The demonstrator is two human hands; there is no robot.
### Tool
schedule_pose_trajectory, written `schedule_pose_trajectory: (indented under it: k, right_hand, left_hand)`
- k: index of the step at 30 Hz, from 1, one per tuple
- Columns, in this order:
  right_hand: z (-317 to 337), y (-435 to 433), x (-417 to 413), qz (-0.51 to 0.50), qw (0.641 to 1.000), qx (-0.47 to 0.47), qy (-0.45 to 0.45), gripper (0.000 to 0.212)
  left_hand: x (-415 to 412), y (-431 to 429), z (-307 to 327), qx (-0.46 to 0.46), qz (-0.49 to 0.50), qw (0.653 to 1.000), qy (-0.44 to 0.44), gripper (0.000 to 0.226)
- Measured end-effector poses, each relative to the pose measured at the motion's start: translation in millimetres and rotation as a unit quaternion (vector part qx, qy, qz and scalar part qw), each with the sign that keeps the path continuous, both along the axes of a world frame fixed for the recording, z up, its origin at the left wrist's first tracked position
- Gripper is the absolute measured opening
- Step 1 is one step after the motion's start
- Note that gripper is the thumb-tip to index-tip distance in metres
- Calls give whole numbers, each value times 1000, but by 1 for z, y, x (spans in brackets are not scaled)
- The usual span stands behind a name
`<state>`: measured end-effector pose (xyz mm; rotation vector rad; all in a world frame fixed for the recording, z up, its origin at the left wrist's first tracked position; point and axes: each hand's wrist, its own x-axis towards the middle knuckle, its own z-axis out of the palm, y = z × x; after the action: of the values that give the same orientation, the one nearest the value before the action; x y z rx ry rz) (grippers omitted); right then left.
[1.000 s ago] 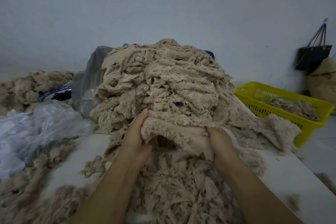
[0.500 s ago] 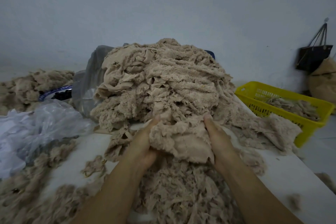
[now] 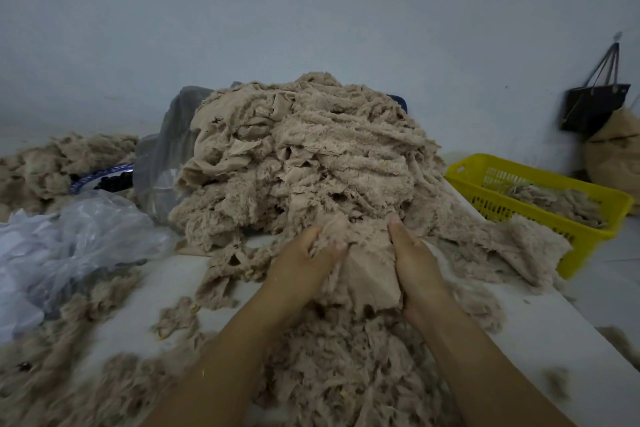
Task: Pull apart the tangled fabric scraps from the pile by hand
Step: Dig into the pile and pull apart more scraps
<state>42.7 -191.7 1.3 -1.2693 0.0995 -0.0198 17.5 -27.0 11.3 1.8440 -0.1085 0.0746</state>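
Clump (image 3: 365, 263): one, stretching lengthwise out from the pile (image 3: 311, 156).
Left hand (image 3: 304, 256): fingers curling into it.
Right hand (image 3: 414, 253): clasping its side.

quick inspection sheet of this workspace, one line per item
surface: white table, strewn with loose scraps
job's things: tall pile of beige fabric scraps; a clump at its near foot, between both hands
clutter: clear plastic bag on the left, grey bag behind the pile, second heap far left
grippers: left hand and right hand both grip the clump
cables: nothing seen
surroundings: yellow basket holding scraps on the right, black bag hanging on the wall, tan sack beside it
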Motion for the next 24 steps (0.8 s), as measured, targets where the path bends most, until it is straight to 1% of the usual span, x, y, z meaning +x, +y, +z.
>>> schedule_pose_trajectory:
  k: [1, 2, 4, 6, 7, 8, 9, 12, 14, 15, 16, 18, 20, 22, 23, 24]
  right_hand:
    - [-1, 0, 0, -13, 1000, -9, -2, 33]
    - [-2, 0, 1, -23, 1000, -21, -1, 34]
    - [-4, 0, 1, -34, 997, -69, -1, 34]
    - [-7, -1, 2, -53, 988, -147, -6, 35]
    - [-8, -2, 3, -65, 981, -180, -2, 41]
    - [-9, -4, 4, -75, 977, -201, 1, 43]
    - [-11, -5, 6, -81, 972, -220, -3, 40]
    - [-11, -5, 8, -90, 942, -323, -12, 45]
    - [-13, -3, 8, -92, 931, -352, -22, 43]
    - [-13, -4, 8, -96, 928, -359, -26, 42]
    - [-13, -7, 8, -106, 925, -365, -27, 40]
    - [-13, -17, 6, -155, 915, -370, -29, 42]
    - [-12, -21, 3, -185, 912, -363, -50, 46]
    - [-11, -13, 0, -139, 915, -373, -69, 47]
    - [-12, -5, -1, -103, 910, -392, -89, 45]
    - [-12, 1, -2, -77, 897, -420, -112, 41]
  left_hand:
    - [-1, 0, 0, -36, 0, 999, 20, 37]
    - [-2, 1, 1, -73, 1, 997, 32, 34]
    - [-1, 3, 2, -172, 8, 983, 60, 16]
    - [1, 6, 4, -265, 16, 959, 99, 23]
    - [3, 7, 4, -305, 16, 946, 113, 24]
    - [3, 7, 6, -335, 20, 934, 127, 24]
    - [3, 6, 9, -364, 15, 922, 134, 25]
    - [2, 4, 15, -445, 6, 885, 136, 30]
    - [2, 5, 19, -478, 11, 870, 123, 41]
    - [2, 7, 22, -495, 17, 861, 116, 42]
    - [3, 13, 23, -513, 29, 850, 112, 37]
    - [7, 30, 24, -526, 69, 842, 98, 26]
    - [10, 39, 25, -504, 97, 855, 82, 32]
    - [8, 28, 23, -455, 98, 880, 91, 31]
    - [7, 22, 20, -429, 97, 893, 99, 28]
    - [7, 15, 16, -411, 94, 900, 107, 26]
